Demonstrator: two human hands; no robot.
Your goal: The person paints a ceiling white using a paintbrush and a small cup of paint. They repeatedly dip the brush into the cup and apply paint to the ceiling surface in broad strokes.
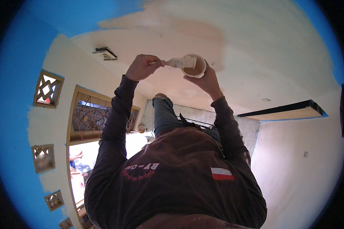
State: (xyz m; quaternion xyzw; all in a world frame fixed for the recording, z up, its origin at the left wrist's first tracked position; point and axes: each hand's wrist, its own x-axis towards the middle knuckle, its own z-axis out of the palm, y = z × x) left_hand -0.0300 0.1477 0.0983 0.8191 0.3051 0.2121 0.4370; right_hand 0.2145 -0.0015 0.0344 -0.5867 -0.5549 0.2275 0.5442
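Note:
My left hand is closed around the handle of a wide, paint-coated paintbrush. The brush lies level, its bristle end reaching over the rim of a small round white tub. Light beige paint shows inside the tub. From the right side my right hand grips the tub, thumb near the front and the other fingers mostly hidden behind it. Both arms are raised in front of a wall with a darker beige, wet-looking patch and blue paint farther up.
A wall fitting with a pale cover sits left of my left hand. Patterned vent blocks line the left wall beside a doorway with a metal grille. On the right, a dark-edged shelf juts out. Light tiles run lower down.

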